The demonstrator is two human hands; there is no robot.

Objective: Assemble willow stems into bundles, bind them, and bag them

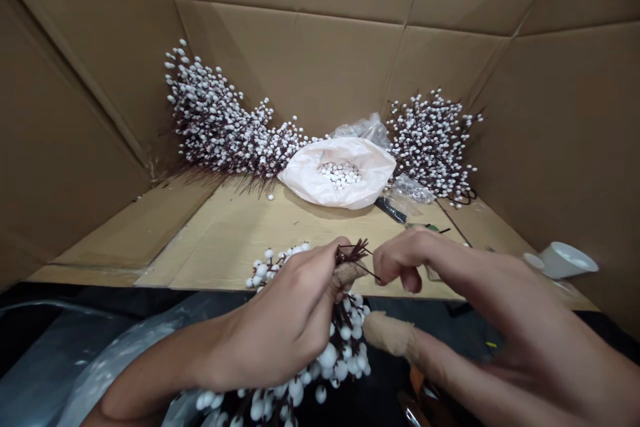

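My left hand [287, 310] is closed around a bundle of dark red stems [354, 251], whose cut ends stick out above the fist. White artificial berries [327, 357] on these stems hang below the hand, and some show behind it. Tan tape wraps the left thumb or finger by the stem ends. One thin stem juts sideways from the bundle toward my right hand [450, 293], its tip at the curled fingers. The right thumb, wrapped in tan tape, is spread well away from those fingers, with nothing visible between them.
Piles of white-berry stems lie at back left [225, 120] and back right [430, 140]. Between them sits a white bag [295, 177] of loose berries, near clear plastic and a black strip [390, 209]. A white cup [570, 260] lies tipped at right. Cardboard walls [300, 67] enclose the table.
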